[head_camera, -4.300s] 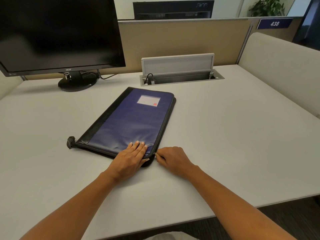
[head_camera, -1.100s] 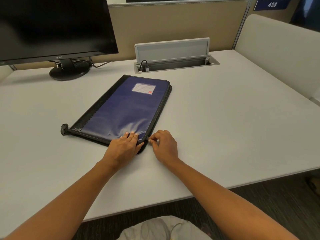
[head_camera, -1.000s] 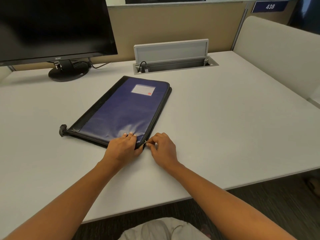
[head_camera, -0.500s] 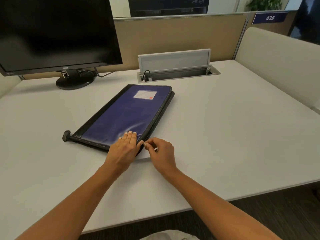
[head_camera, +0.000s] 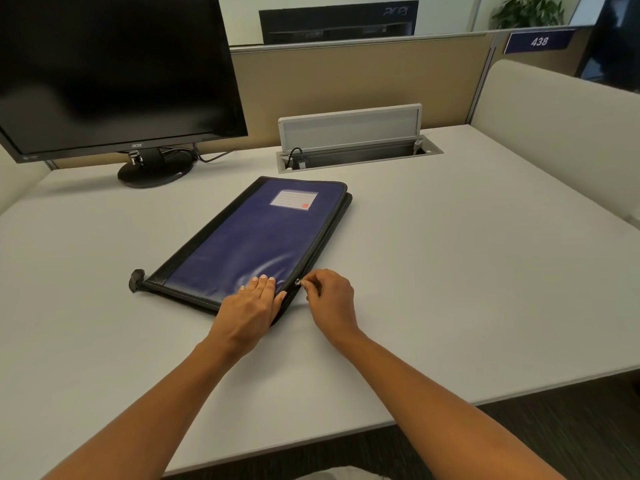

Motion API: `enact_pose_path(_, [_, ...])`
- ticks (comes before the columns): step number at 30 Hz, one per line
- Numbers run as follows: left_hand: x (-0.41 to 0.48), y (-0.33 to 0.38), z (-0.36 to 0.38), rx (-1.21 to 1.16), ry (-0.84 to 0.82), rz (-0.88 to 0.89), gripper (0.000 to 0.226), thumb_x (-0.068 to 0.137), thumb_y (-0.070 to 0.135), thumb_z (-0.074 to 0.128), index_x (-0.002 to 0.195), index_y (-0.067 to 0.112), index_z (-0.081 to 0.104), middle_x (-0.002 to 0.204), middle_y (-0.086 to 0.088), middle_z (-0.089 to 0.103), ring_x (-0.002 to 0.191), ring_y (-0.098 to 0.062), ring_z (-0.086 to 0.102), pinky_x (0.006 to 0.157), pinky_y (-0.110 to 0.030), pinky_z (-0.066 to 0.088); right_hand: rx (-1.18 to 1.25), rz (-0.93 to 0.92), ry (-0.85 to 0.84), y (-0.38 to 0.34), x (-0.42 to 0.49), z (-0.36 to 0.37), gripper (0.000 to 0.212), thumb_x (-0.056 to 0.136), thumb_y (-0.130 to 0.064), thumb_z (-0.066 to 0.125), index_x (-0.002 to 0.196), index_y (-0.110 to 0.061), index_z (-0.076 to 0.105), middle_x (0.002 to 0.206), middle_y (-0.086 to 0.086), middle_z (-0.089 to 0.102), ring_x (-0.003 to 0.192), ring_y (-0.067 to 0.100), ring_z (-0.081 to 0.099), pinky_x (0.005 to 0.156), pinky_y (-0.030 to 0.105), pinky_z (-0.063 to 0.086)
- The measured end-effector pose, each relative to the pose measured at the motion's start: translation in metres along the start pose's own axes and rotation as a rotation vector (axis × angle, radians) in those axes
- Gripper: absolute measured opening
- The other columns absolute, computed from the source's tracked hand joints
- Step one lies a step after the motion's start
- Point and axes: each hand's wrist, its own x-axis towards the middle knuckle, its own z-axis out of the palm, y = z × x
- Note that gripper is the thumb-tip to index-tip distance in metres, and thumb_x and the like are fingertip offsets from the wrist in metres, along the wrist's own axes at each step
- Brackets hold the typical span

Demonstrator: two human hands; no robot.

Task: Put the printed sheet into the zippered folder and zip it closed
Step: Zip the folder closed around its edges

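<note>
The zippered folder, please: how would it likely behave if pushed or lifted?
The zippered folder shows glossy ripples near the left hand, so probably soft and somewhat floppy. Lying flat on the smooth desk, it would likely slide, not tip.

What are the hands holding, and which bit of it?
The right hand pinches the zipper pull on the blue folder, at its right edge. The left hand holds nothing; it lies flat on the folder's near corner.
</note>
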Motion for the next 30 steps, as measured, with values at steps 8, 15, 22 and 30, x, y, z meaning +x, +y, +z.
enact_pose_path(8, [0.000, -0.001, 0.009, 0.059, -0.038, 0.027, 0.101, 0.080, 0.061, -0.018, 0.135, -0.001, 0.037, 0.140, -0.021, 0.043, 0.130, -0.033, 0.042, 0.107, -0.041, 0.034, 0.027, -0.008, -0.077, 0.007, -0.013, 0.006, 0.014, 0.088, -0.014, 0.056, 0.090, -0.007, 0.068, 0.090, 0.009, 0.070, 0.082, 0.021, 0.063, 0.074, 0.026, 0.046])
enact_pose_path(15, [-0.002, -0.006, 0.022, 0.057, -0.062, -0.041, 0.061, 0.093, 0.049, 0.036, 0.142, 0.014, 0.029, 0.150, -0.006, 0.031, 0.140, -0.017, 0.026, 0.114, -0.031, 0.022, -0.022, 0.012, -0.093, 0.009, -0.011, 0.006, 0.015, 0.088, -0.016, 0.056, 0.090, -0.008, 0.068, 0.092, 0.008, 0.070, 0.084, 0.021, 0.062, 0.072, 0.024, 0.043])
enact_pose_path(22, [0.006, 0.008, 0.017, 0.067, -0.033, -0.154, 0.060, 0.090, 0.051, 0.040, 0.140, 0.018, 0.034, 0.149, -0.002, 0.035, 0.137, -0.018, 0.032, 0.104, -0.034, 0.038, -0.034, 0.034, -0.089, 0.009, -0.010, 0.008, 0.014, 0.087, -0.019, 0.058, 0.089, -0.010, 0.068, 0.090, 0.007, 0.071, 0.080, 0.020, 0.062, 0.072, 0.027, 0.046])
enact_pose_path(30, [0.017, 0.013, 0.025, 0.109, -0.134, -0.135, 0.060, 0.097, 0.047, 0.023, 0.145, 0.011, 0.019, 0.153, -0.009, 0.024, 0.140, -0.022, 0.023, 0.109, -0.038, 0.031, -0.098, 0.067, -0.062, 0.011, -0.007, 0.007, 0.015, 0.086, -0.026, 0.059, 0.087, -0.013, 0.067, 0.088, 0.002, 0.069, 0.078, 0.017, 0.062, 0.070, 0.026, 0.046])
